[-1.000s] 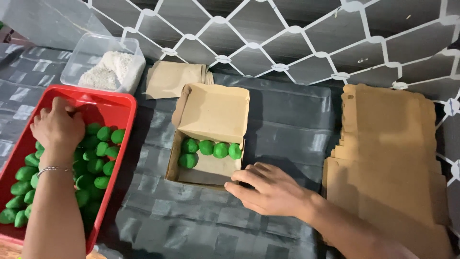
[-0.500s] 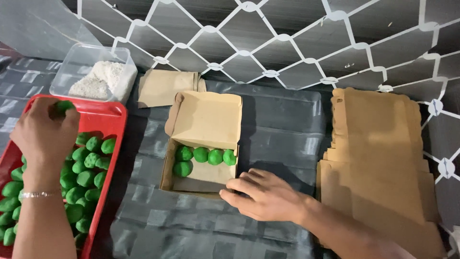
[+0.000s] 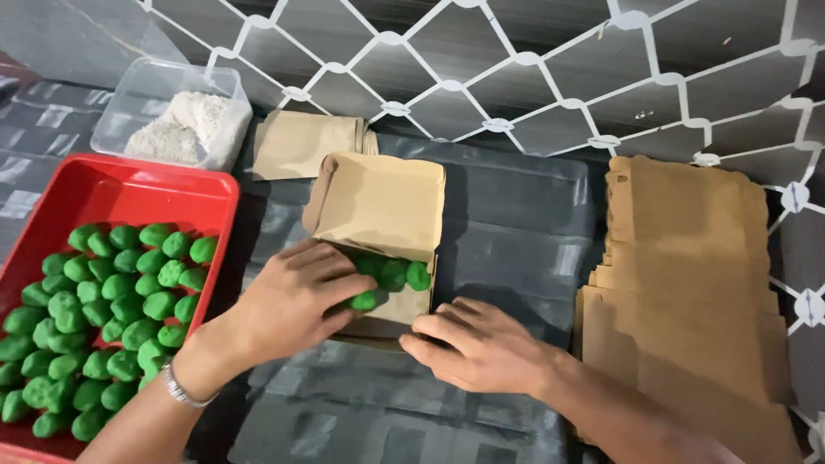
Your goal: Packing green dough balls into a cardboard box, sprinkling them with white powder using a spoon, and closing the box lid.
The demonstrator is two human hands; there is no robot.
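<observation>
Green balls [image 3: 394, 273] could squash if your left hand [image 3: 296, 296], gripping one, presses while your open right hand [image 3: 481, 348] steadies the cardboard box [image 3: 378, 206].

Raised box lid [image 3: 378, 204] behind green balls [image 3: 394, 275]

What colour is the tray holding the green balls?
Red; the tray shows clearly in the head view.

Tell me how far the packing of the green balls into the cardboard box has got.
Done: a row of green balls already lies in the open cardboard box. In hand: the left hand sets one more green ball below that row, while the right hand rests at the box's front edge. Left: the red tray is far from empty, part of the box floor is bare, and a stack of flat cardboard waits at right.
</observation>
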